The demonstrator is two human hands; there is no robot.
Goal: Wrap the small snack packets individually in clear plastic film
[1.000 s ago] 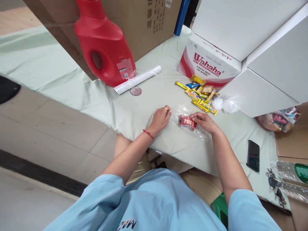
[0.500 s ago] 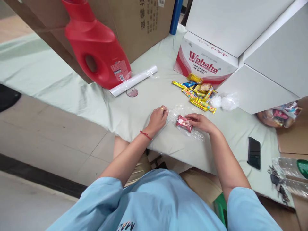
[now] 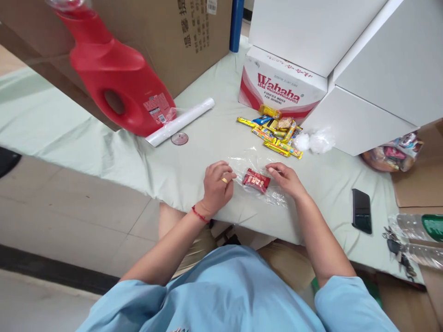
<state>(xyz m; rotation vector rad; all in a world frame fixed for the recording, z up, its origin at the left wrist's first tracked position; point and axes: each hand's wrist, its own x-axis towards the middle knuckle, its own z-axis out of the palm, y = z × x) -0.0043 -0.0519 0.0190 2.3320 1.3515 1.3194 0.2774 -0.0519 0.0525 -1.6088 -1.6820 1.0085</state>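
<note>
Near the table's (image 3: pixel 266 219) front edge, a red packet (image 3: pixel 256 180) lies on clear film (image 3: pixel 276 198). Left hand (image 3: pixel 217 186): fingers curled at the film's left side. Right hand (image 3: pixel 286 180): fingers narrow, beside the packet. Whether either grips film cannot be determined. Snacks (image 3: pixel 276 136) lie farther from that edge.

Tabletop (image 3: pixel 183 170): pale green cloth (image 3: pixel 136 159) covering it, wrinkling and hanging toward the near-left edge. Far side: brown carton (image 3: pixel 199 34) and red-and-white carton (image 3: pixel 282 85) standing, blue tube (image 3: pixel 235 27) rising between. Left: red jug (image 3: pixel 121 87) standing close against brown carton; white roll (image 3: pixel 188 118) lying at its base, round disc (image 3: pixel 179 138) just beside. Centre: clear film (image 3: pixel 277 198) spreading, red packet (image 3: pixel 256 180) lying amid it. Beyond: wrapped snacks (image 3: pixel 273 133) heaping before the red-and-white carton, crumpled clear plastic (image 3: pixel 321 139) touching their right side. Right: black phone (image 3: pixel 362 211) lying flat, keys (image 3: pixel 396 249) resting near the edge.
</note>
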